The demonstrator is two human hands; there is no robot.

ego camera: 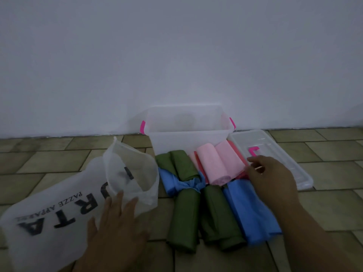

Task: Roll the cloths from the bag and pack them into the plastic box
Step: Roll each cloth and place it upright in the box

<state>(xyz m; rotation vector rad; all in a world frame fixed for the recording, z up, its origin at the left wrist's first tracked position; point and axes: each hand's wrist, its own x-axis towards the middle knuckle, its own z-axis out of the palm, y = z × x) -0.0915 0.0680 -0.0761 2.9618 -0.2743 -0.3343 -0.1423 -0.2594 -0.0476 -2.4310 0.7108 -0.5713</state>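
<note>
Your rolled cloths lie on the floor in a cluster between your hands, right in front of the plastic box [176, 141]. The box stands open by the wall, with its lid [284, 152] flat on the tiles to its right. The pink rolls [218, 163] sit nearest the box, up against its front wall. The green rolls [186, 216] and the blue roll [253, 209] lie closer to you. Nearly all point their long axis away from you, toward the box (handy, since a roll could likely go in without much turning).

Your right hand [273, 177] is the nearer one. It hovers just beside the right-hand pink roll, fingers loose and gripping nothing I can see, though I cannot tell whether the fingertips touch the cloth. Your left hand [115, 218] lies flat and spread on the white bag [49, 218], left of the rolls. I'd take that pink roll with the right.
</note>
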